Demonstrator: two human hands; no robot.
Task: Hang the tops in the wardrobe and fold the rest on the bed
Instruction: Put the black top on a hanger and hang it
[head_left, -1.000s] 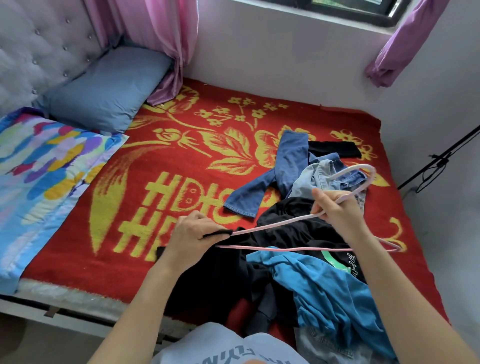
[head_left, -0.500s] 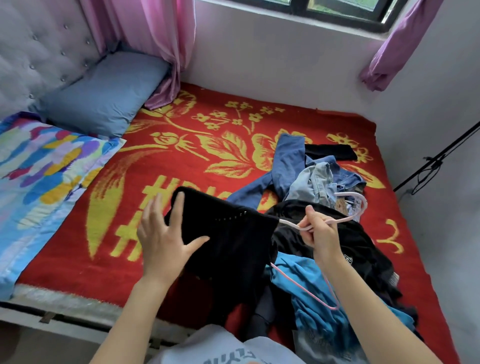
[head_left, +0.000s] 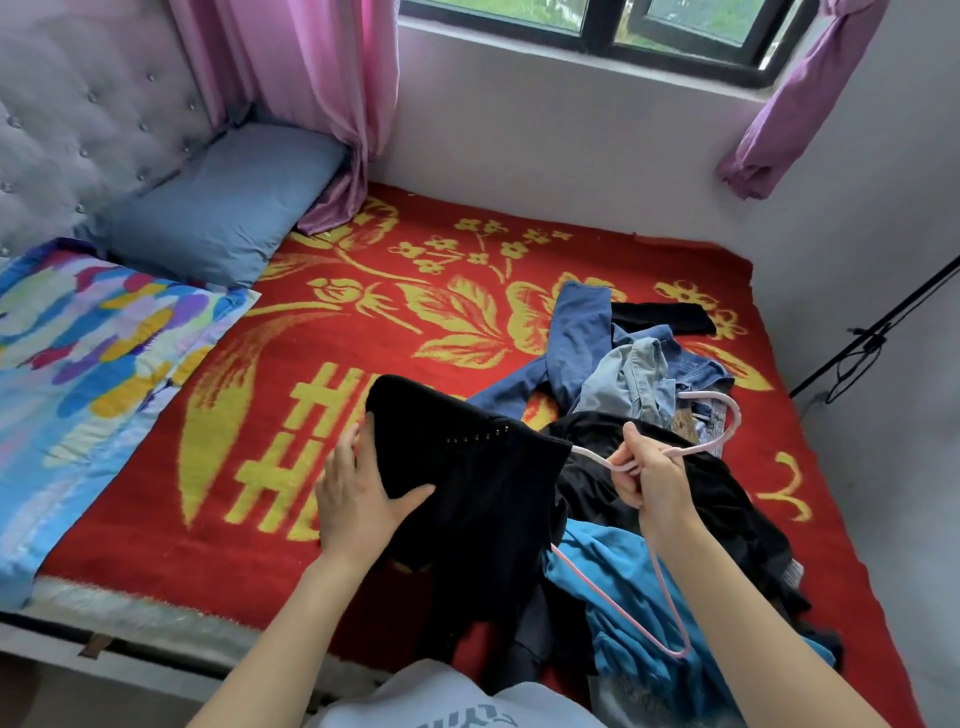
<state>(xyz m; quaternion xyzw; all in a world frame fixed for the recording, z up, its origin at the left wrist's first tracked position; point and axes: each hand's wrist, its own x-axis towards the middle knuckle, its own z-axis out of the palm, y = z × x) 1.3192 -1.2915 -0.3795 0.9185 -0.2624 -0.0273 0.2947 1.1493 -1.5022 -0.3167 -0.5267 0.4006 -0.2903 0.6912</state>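
L hand (head_left: 358, 504) pinches black top (head_left: 478, 483), R hand (head_left: 649, 480) grips pink hanger (head_left: 592, 455) at neck; shirt (head_left: 441, 696) print unreadable.

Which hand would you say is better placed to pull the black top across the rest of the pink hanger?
Left. The left hand grips the black top where it covers one hanger end. The right hand is occupied holding the pink hanger by its neck.

Prob. home bedrm: bed (head_left: 363, 525), pillow (head_left: 223, 208).
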